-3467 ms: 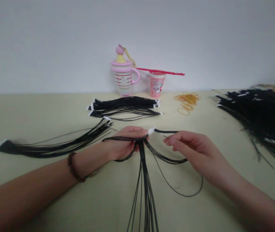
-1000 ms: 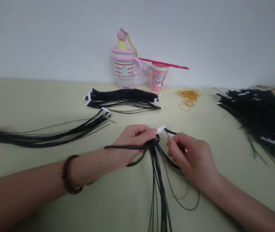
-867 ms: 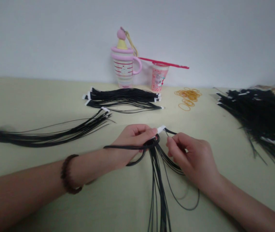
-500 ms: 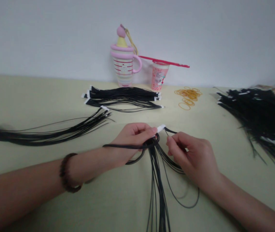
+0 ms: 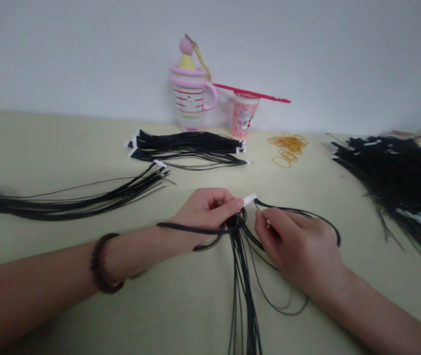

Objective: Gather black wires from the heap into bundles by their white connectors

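Note:
My left hand [image 5: 208,214] is closed on a bundle of thin black wires [image 5: 245,276], its thumb pressing near the white connector [image 5: 250,199] at their end. Some wires loop back over the left wrist, and the rest hang down toward me. Just right of the connector, my right hand [image 5: 299,241] is closed, thumb and index finger pinching one thin black wire [image 5: 258,204] close to where it meets the connector. More wires pass behind the right hand and bow out past its knuckles. A beaded bracelet [image 5: 101,264] circles my left wrist.
Black wire bundles with white ends [image 5: 192,143] lie at the back. Another bundle [image 5: 66,207] stretches out on the left, and a large black wire pile [image 5: 413,177] fills the right. A striped mug [image 5: 189,101], a pink cup [image 5: 243,116] and yellow rubber bands [image 5: 290,144] stand or lie near the wall.
My right hand has shifted slightly, still pinching a wire by the connector. Several wires now arc out behind its knuckles to the right. The left hand stays nearly in place.

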Available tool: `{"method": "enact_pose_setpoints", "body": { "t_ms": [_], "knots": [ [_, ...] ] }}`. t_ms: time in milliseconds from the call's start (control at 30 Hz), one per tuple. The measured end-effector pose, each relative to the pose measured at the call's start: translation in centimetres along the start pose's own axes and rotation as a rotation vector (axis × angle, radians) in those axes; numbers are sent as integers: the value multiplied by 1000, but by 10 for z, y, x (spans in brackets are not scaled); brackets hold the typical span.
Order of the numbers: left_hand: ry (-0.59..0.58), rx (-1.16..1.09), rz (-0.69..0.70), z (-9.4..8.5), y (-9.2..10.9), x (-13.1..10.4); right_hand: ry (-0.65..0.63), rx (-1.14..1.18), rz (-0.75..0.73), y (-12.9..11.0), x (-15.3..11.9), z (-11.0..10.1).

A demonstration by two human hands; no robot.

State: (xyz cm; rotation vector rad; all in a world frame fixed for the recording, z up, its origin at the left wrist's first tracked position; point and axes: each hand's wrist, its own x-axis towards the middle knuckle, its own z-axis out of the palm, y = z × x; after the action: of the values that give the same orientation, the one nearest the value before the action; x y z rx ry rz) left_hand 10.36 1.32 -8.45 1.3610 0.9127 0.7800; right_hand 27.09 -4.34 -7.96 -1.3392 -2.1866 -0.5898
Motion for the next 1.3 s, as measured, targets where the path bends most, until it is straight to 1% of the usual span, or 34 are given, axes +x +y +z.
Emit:
{"method": "enact_pose_setpoints", "body": {
  "t_ms": [67, 133, 233, 333, 433, 533, 667, 833, 967, 1100, 1167, 1233, 1267, 1300],
  "knots": [
    [-10, 52, 8, 0, 0, 0, 27, -102, -89, -1, -1, -3],
    [-14, 99, 18, 0, -1, -1, 39, -164, -141, -3, -1, -5],
    [-8, 129, 25, 0, -1, -1, 60, -179, -108, -5, 0, -4],
    [-15, 97, 19, 0, 0, -1, 64, -24, -18, -3, 1, 0],
    [-41, 62, 12, 0, 1, -1, -16, 215, 22, 1, 3, 5],
    [-74, 34, 1, -1, 1, -1, -42, 353, 45, 4, 2, 6],
    [-97, 4, -7, -1, 1, -1, -39, 349, 31, 4, 1, 6],
    [-114, -32, -14, 0, 1, -1, -39, 334, 66, 2, 2, 7],
    [-89, -187, -58, -3, 0, 0, -6, 397, 64, 5, 6, 6],
    [-49, -408, -153, -7, 4, 3, 111, 200, 25, 9, 7, 0],
    [-13, -456, -189, -9, 7, 6, 153, 141, -27, 9, 7, -6],
    [-12, -468, -198, -12, 7, 7, 144, 135, -153, 7, 6, -10],
    [-29, -470, -187, -13, 6, 8, 109, 116, -218, 6, 5, -10],
    [-52, -472, -174, -14, 5, 8, 46, 90, -259, 5, 4, -9]
  ]
}}
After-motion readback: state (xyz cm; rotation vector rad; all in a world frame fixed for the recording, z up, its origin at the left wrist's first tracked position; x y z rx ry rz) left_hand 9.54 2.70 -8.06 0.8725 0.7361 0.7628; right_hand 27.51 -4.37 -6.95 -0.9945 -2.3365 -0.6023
